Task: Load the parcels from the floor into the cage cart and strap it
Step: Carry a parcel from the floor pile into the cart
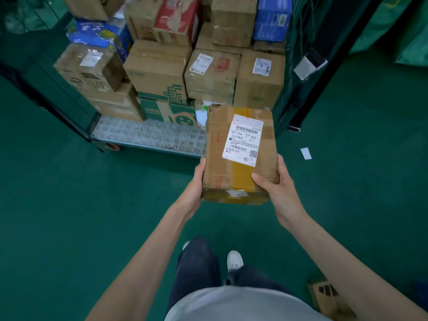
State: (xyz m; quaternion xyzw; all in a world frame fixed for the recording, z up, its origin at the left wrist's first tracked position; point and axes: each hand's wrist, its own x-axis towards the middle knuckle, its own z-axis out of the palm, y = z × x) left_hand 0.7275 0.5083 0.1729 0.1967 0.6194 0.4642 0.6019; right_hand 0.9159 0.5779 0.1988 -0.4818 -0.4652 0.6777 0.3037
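I hold a small brown cardboard parcel point(240, 154) with yellow tape and a white shipping label in front of me, above the green floor. My left hand point(195, 184) grips its left side. My right hand point(275, 186) grips its right near corner, thumb on top. Just beyond it stands the cage cart point(148, 135), its studded metal deck bare at the front edge. Behind that strip, stacked cardboard boxes point(185, 72) fill the cart, with a blue carton point(99, 34) at the upper left.
The cart's dark green side panels rise at left point(46, 72) and right point(308, 72). A brown box point(326, 297) lies on the floor by my right arm. A white paper scrap point(306, 153) lies on the floor at right. Green sacks point(393, 26) sit at the far right.
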